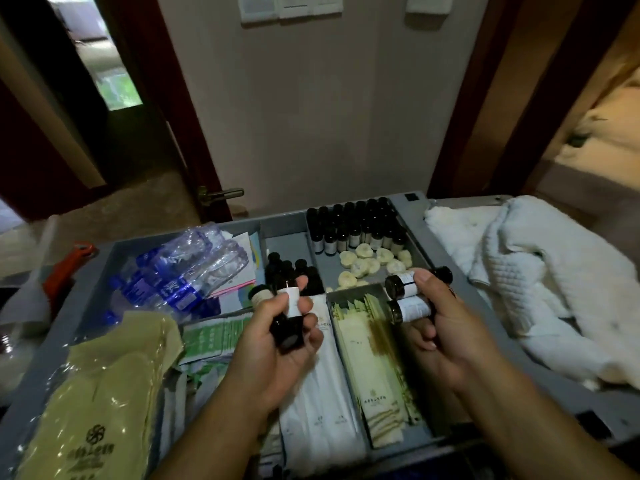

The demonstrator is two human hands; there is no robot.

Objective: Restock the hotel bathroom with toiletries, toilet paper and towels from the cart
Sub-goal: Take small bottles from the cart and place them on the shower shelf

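Observation:
Over the grey cart tray (410,221), my left hand (277,341) grips a small dark toiletry bottle (289,318) with a white label, base toward me. My right hand (440,327) holds two more dark labelled bottles (408,297), stacked one above the other and lying sideways. Rows of the same dark bottles (353,225) stand in the tray's far compartment. Round pale soaps (367,261) lie in front of them. A smaller group of dark bottles (294,271) stands in the middle compartment. White towels (540,275) are heaped at the cart's right.
Wrapped water bottles (176,271) lie in the tray's left section. A yellow plastic-wrapped packet (104,396) sits at the near left. White and cream sachets (374,362) fill the near compartments. A wall stands behind the cart, with a dark door and handle (221,194) to the left.

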